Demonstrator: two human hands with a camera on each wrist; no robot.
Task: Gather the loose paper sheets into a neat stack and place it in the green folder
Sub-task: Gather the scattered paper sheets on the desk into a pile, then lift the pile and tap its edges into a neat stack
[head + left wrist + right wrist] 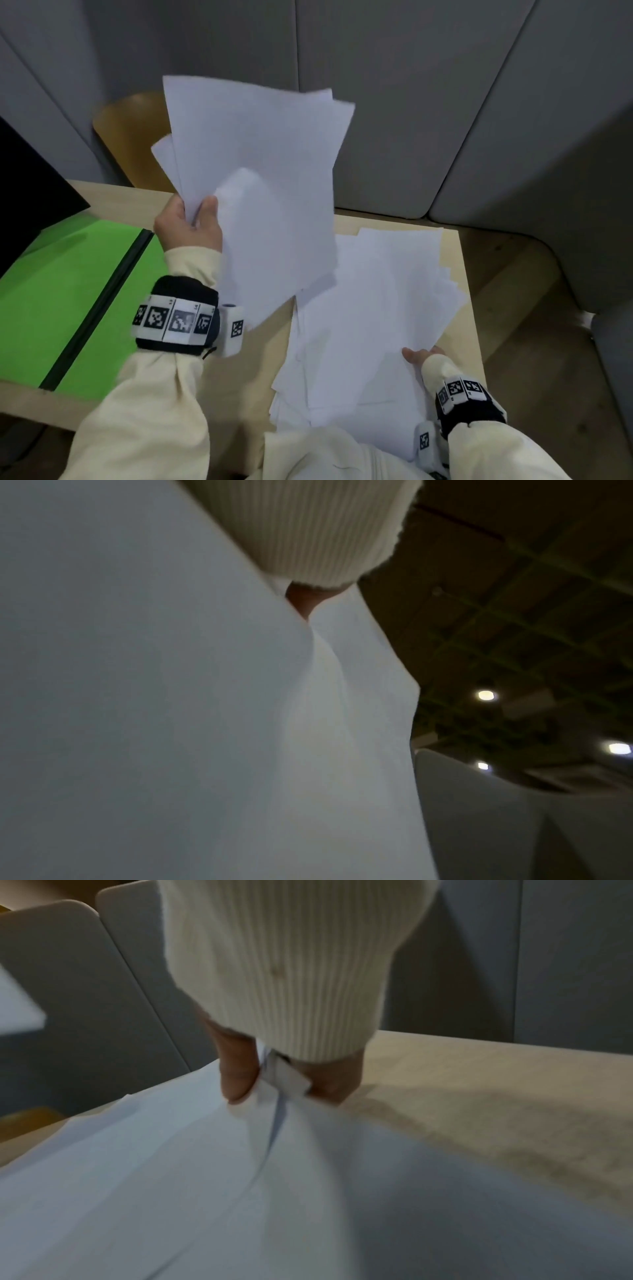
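Head view: both hands (187,224) (420,354) pinch thin, smooth white paper sheets (260,171).

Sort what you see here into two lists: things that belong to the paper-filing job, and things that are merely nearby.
Part of the job:
- raised sheets, gripped by the left hand
- loose pile on the table, pinched by the right hand
- green folder, open

Merely nearby:
- wooden chair
- grey panels

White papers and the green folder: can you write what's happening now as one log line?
left hand: holds raised white paper sheets | right hand: pinches sheets on wooden table | open green folder: no sheets inside
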